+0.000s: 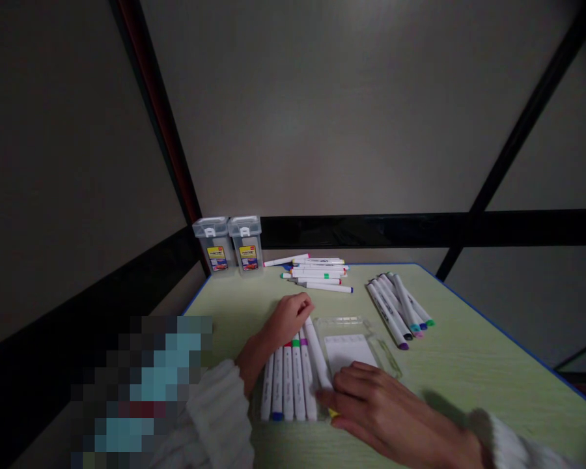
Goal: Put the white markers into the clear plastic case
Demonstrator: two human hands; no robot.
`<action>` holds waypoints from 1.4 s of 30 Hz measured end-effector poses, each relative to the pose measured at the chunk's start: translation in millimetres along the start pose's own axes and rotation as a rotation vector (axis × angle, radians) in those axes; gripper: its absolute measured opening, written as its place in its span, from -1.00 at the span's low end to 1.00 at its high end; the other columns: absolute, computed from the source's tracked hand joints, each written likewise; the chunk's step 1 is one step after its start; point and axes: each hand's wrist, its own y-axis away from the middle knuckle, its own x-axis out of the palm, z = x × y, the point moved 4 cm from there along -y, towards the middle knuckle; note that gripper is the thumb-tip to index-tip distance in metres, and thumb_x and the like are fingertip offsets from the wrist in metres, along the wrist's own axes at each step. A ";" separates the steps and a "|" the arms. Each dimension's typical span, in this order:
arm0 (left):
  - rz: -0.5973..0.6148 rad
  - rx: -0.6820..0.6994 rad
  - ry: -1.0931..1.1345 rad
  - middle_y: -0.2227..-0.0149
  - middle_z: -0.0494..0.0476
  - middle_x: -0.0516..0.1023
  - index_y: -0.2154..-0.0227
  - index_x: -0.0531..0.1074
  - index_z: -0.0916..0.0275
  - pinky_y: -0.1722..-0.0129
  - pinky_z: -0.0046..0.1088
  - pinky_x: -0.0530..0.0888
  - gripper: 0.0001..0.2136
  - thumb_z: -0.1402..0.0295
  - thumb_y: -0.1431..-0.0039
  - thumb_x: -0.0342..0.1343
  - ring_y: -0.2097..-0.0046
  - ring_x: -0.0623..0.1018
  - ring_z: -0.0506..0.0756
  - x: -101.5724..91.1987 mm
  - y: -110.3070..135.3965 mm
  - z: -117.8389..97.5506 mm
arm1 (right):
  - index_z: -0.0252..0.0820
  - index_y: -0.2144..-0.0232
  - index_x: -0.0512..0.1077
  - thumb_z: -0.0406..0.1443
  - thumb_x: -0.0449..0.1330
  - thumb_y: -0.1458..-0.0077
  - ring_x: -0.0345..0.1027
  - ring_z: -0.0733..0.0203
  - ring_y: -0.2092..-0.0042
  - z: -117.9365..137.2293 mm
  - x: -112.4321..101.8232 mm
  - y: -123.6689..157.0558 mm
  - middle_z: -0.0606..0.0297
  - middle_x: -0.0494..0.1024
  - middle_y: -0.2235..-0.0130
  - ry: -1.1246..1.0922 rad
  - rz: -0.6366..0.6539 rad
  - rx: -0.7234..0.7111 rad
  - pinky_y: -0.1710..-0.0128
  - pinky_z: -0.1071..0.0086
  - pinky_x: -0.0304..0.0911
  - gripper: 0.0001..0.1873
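Observation:
A row of white markers (288, 384) lies side by side near the front of the table, with red, green, purple and blue bands or ends. A single white marker (316, 352) slants along the row's right side. My left hand (288, 319) is closed at its far end, fingertips partly hidden. My right hand (376, 407) is closed round its near end, where a bit of yellow shows under the fingers. Beyond my right hand lies a clear plastic case (340, 321) with a white card (349, 348) in it.
Two lidded clear boxes (217, 254) with yellow labels stand at the back left. A pile of thin white markers (320, 270) lies at the back, and thicker capped markers (395, 306) lie at the right. Walls border the pale green table (469, 371).

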 end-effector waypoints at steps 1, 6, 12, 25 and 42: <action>-0.001 -0.015 0.046 0.63 -0.06 0.28 0.54 0.32 0.30 0.50 -0.58 0.20 -0.86 0.39 -0.04 -0.06 0.53 0.29 -0.07 0.3 -0.3 1.6 | -0.14 0.09 0.28 -0.24 -0.08 -0.19 0.27 0.21 0.30 -0.2 0.5 -0.1 0.28 0.42 0.32 -0.002 0.012 0.001 0.28 0.32 0.16 -0.73; 0.014 -0.104 0.208 0.67 -0.07 0.24 0.59 0.32 0.33 0.59 -0.60 0.15 -0.84 0.34 0.02 0.01 0.59 0.25 -0.09 2.8 -1.3 8.6 | -0.14 0.10 0.28 -0.24 -0.07 -0.18 0.27 0.18 0.28 0.1 2.5 0.0 0.27 0.43 0.30 -0.019 0.068 0.003 0.25 0.27 0.18 -0.73; 0.021 -0.170 0.303 0.66 -0.05 0.31 0.59 0.35 0.35 0.57 -0.61 0.20 -0.88 0.38 0.09 0.06 0.57 0.29 -0.09 2.4 -2.1 8.1 | -0.16 0.04 0.26 -0.25 -0.07 -0.18 0.30 0.16 0.24 0.4 3.2 0.9 0.25 0.45 0.26 -0.030 0.083 0.020 0.20 0.25 0.20 -0.69; 0.085 -0.147 0.307 0.59 0.02 0.38 0.54 0.40 0.36 0.52 -0.60 0.26 -0.85 0.36 0.07 0.04 0.52 0.34 -0.07 8.3 -1.7 11.5 | -0.29 0.00 0.25 -0.17 -0.03 -0.15 0.29 0.13 0.24 -0.2 0.7 1.9 0.15 0.43 0.28 0.015 0.038 0.045 0.22 0.25 0.22 -0.57; 0.079 -0.142 0.274 0.61 -0.02 0.33 0.51 0.40 0.36 0.55 -0.61 0.22 -0.83 0.35 0.04 0.00 0.54 0.30 -0.08 8.0 -1.4 12.5 | -0.16 -0.05 0.20 -0.23 0.09 -0.06 0.27 0.08 0.15 -1.7 0.9 3.3 0.17 0.39 0.15 -0.144 0.026 0.138 0.17 0.19 0.20 -0.52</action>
